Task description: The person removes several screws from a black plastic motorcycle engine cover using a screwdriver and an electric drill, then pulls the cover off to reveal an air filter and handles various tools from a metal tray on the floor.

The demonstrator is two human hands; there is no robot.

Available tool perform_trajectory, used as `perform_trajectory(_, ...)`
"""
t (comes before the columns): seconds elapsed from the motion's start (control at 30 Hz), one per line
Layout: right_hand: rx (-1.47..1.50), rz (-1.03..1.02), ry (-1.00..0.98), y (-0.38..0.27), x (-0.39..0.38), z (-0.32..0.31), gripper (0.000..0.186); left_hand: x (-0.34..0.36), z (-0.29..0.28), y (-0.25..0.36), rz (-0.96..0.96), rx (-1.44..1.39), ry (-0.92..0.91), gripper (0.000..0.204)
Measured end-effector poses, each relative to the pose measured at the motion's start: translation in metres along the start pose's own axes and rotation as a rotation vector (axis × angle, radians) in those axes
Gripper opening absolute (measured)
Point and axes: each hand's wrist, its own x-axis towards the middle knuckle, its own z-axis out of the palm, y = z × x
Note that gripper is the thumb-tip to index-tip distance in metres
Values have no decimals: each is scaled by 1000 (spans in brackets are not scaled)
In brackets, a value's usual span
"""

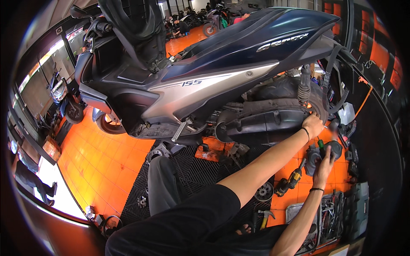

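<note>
Right grip (pixel 324 167) is by a green handle (pixel 320 144); left grip (pixel 314 125) is at the back end of a long black cover (pixel 260 129), low on the scooter (pixel 213 83). I cannot tell if either holds anything. Other bikes (pixel 215 20) stand far behind.

Right, gloss first: I'm looking at a side panel (pixel 239 53) in slick, painted plastic, throwing back light, and below it a trim (pixel 205 87) with a softer, satiny sheen. Down to the casing (pixel 260 128), and that's dull and matt, a bit grimy. The spring (pixel 303 90) is coiled metal; the footrest (pixel 182 130), bare-looking metal too. Under me, the mat (pixel 188 181) looks rubbery and ribbed, while the tiles (pixel 98 155) are smooth, shiny but smudged. My trousers (pixel 161 183) are matt cloth, and so's my sleeve (pixel 213 198). Over to the drill (pixel 292 180): hard plastic shell. Hammer (pixel 267 213), metal head. And that handle (pixel 321 144), smooth plastic by the look of it.
</note>
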Motion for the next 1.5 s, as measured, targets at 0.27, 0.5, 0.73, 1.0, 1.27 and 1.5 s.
perform_trajectory(0.27,-7,-62,-55,-2,-2,0,37,-5,-6,-7,26,25,75,21)
perform_trajectory(0.5,-60,-55,114,23,22,-16,17,-5,-26,-8,103,13,6,15)
perform_trajectory(0.73,-621,-505,235,-12,-3,-4,17,-2,-16,-7,205,212,157,19)
perform_trajectory(1.0,-649,-518,318,-21,-14,35,22,-7,-8,1,55,439,211,14)
perform_trajectory(1.27,-561,-463,416,-40,-19,4,23,12,22,18,163,485,211,17)
perform_trajectory(1.5,-441,-412,611,-53,-8,-30,16,28,40,16,171,835,120,22)
